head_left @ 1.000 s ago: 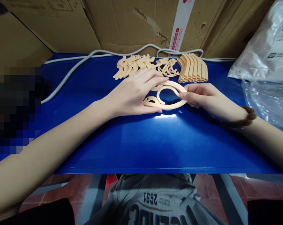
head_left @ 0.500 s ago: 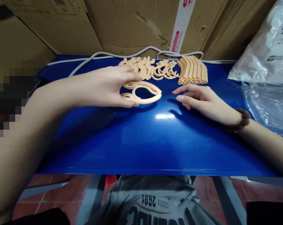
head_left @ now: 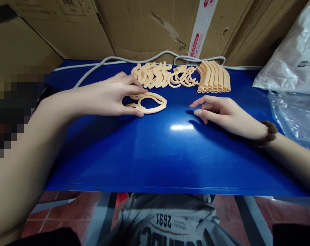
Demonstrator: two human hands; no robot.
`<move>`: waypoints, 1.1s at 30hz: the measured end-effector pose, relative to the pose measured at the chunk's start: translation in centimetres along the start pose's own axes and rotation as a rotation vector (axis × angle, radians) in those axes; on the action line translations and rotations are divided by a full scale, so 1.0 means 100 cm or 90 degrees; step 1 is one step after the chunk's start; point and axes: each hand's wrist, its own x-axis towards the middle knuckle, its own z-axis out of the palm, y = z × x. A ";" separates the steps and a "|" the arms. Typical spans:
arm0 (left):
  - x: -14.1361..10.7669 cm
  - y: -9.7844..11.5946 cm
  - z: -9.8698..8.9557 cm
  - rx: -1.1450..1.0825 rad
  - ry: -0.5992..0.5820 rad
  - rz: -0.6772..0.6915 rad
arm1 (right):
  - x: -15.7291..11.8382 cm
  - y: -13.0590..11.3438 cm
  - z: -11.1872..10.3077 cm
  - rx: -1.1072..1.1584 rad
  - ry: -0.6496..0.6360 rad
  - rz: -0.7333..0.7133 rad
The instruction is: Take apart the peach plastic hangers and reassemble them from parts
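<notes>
My left hand [head_left: 116, 97] has its thumb and fingers around the near-left end of a beige plastic folding hanger [head_left: 155, 110], made of curved arms that form a loop. The hanger lies flat at the table's surface, its joined tip pointing right. Part of it is hidden under my fingers. To the right, my right hand [head_left: 216, 111] hovers over the table with fingers loosely bent, thumb and index finger apart, holding nothing. Behind them lie a row of wavy beige pieces [head_left: 151, 75], several beige hooks [head_left: 182, 77] and a stack of bent beige arms [head_left: 213, 78].
A blue table [head_left: 144, 153] spans the view. White cable [head_left: 106, 60] runs along its back edge, in front of cardboard boxes [head_left: 144, 30]. Clear plastic bags [head_left: 290, 68] sit at the right.
My left hand has moved left with the hanger, which now looks lower against the table. My right hand has stayed almost where it was.
</notes>
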 end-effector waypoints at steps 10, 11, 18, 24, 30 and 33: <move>-0.002 -0.008 0.012 -0.031 0.056 -0.057 | -0.001 0.001 -0.001 -0.003 -0.015 0.000; -0.001 -0.007 0.012 -0.037 0.051 -0.068 | -0.001 0.000 -0.001 -0.005 -0.015 -0.001; -0.002 -0.006 0.013 -0.007 0.059 -0.072 | 0.000 0.000 -0.001 -0.013 -0.013 0.001; 0.000 -0.001 0.010 -0.026 0.055 -0.089 | 0.000 0.001 0.000 -0.034 -0.013 -0.004; -0.001 -0.002 0.004 -0.097 0.173 -0.143 | 0.000 0.001 -0.001 -0.063 -0.014 -0.001; -0.005 -0.008 0.005 -0.096 0.230 -0.149 | 0.000 0.001 -0.001 -0.077 -0.012 -0.004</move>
